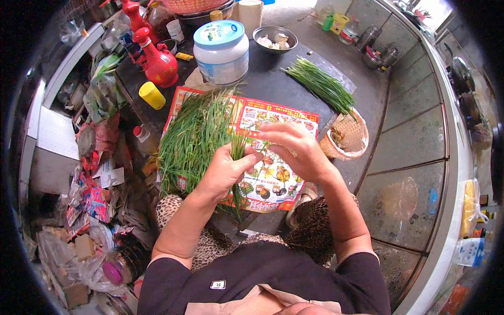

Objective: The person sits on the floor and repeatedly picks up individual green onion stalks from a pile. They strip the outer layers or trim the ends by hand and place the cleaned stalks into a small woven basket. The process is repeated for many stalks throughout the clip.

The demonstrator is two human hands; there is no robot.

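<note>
My left hand (pixel 224 167) is closed around a small bunch of green chives (pixel 238 146), held upright with the leaf ends hanging below the fist. Close beside it, my right hand (pixel 299 149) has its fingers spread, and thin wilted strands show around the fingertips. A large loose heap of chives (pixel 197 138) lies to the left on a printed paper flyer (pixel 285 189). Farther back on the right, a tidy bundle of chives (pixel 321 86) rests at the edge of the dark table (pixel 271 73).
A lined wastebasket (pixel 330 146) stands right of the table. Behind the flyer are a white tub with a blue lid (pixel 221 59), a metal bowl of garlic (pixel 293 47), a red bottle (pixel 159 65) and a yellow canister (pixel 152 95). Clutter (pixel 94 204) fills the left floor.
</note>
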